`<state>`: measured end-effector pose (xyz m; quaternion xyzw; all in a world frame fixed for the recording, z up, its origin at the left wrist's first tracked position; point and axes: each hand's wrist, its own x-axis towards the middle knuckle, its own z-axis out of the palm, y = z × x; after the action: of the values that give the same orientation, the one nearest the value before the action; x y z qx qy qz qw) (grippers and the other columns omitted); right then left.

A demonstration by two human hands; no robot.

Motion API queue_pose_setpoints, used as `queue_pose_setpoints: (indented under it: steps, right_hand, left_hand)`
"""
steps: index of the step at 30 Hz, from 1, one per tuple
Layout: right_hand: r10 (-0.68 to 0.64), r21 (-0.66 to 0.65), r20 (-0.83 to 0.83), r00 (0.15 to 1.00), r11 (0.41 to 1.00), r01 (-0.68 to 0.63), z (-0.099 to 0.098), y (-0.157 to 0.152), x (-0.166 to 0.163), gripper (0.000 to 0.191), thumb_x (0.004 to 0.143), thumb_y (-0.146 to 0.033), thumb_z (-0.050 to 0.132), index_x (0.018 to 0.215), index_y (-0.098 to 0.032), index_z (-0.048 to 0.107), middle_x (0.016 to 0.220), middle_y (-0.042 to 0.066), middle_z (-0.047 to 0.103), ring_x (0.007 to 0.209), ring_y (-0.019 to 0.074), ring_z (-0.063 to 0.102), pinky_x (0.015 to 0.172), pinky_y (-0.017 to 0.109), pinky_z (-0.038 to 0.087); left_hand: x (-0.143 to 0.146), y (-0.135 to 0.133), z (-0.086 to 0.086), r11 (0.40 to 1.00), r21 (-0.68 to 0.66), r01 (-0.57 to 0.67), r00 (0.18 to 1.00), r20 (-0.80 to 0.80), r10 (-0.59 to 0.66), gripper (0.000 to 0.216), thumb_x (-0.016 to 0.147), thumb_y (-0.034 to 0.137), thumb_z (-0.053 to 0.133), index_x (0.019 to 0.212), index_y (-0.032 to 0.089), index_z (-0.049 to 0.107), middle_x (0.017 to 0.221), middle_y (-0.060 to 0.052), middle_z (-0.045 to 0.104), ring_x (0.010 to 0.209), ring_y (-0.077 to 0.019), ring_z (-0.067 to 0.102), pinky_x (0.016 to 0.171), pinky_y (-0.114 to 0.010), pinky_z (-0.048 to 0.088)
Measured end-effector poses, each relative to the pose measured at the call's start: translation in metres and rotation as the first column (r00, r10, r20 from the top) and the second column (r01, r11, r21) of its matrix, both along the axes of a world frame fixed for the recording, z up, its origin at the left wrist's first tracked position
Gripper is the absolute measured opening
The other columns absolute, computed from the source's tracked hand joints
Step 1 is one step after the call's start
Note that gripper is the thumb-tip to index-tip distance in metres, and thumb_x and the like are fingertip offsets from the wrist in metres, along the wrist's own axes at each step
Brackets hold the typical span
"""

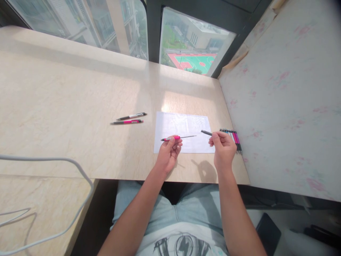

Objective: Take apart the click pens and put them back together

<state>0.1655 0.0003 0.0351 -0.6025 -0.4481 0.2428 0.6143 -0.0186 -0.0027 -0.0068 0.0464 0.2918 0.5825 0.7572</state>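
Observation:
My left hand (169, 151) is closed on a pink pen body (173, 138), from which a thin dark refill (188, 136) sticks out to the right. My right hand (223, 145) pinches a short dark pen piece (206, 132) that points left toward the refill tip, a small gap apart. Both hands hover over a white sheet of paper (183, 128) on the beige table (66, 106).
Two whole pens lie to the left: a black-and-white one (131, 116) and a pink one (127, 122). A row of several pens (233, 137) lies by the right wall panel (282, 89). A white cable (53, 160) loops at the left. Windows are beyond the table's far edge.

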Motion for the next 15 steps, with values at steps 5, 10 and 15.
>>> queue_pose_setpoints:
  steps: [5,10,15]
  right_hand:
    - [0.021,-0.207,0.04,0.999,0.978,-0.013,-0.04,0.012,0.019,0.032,0.076,-0.04,0.073,0.093,-0.014,0.067,0.077,0.007,0.073,0.068,0.0203,0.072,0.063,0.034,0.058]
    - [0.029,-0.212,0.26,0.965,0.977,0.028,-0.058,0.033,0.017,0.025,0.081,-0.037,0.066,0.095,-0.016,0.066,0.084,0.008,0.074,0.074,0.0215,0.072,0.071,0.035,0.055]
    - [0.042,-0.245,0.623,0.781,0.959,0.144,-0.055,0.041,0.009,0.017,0.086,-0.03,0.057,0.095,-0.018,0.066,0.089,0.009,0.074,0.079,0.0227,0.067,0.072,0.034,0.047]
  left_hand:
    - [0.006,-0.001,0.0,0.998,0.063,0.012,0.979,-0.204,0.001,0.029,0.076,0.034,0.081,0.095,0.014,0.073,0.089,-0.007,0.074,0.078,-0.0106,0.069,0.073,-0.02,0.054]
    - [0.007,-0.003,0.0,0.995,0.078,0.055,0.958,-0.283,-0.031,0.028,0.076,0.032,0.081,0.096,0.015,0.073,0.091,-0.007,0.075,0.079,-0.0116,0.07,0.073,-0.02,0.054]
    - [0.005,-0.003,0.002,0.992,0.088,0.09,0.96,-0.274,-0.063,0.026,0.075,0.028,0.081,0.096,0.015,0.073,0.09,-0.006,0.075,0.079,-0.0117,0.07,0.071,-0.019,0.054]
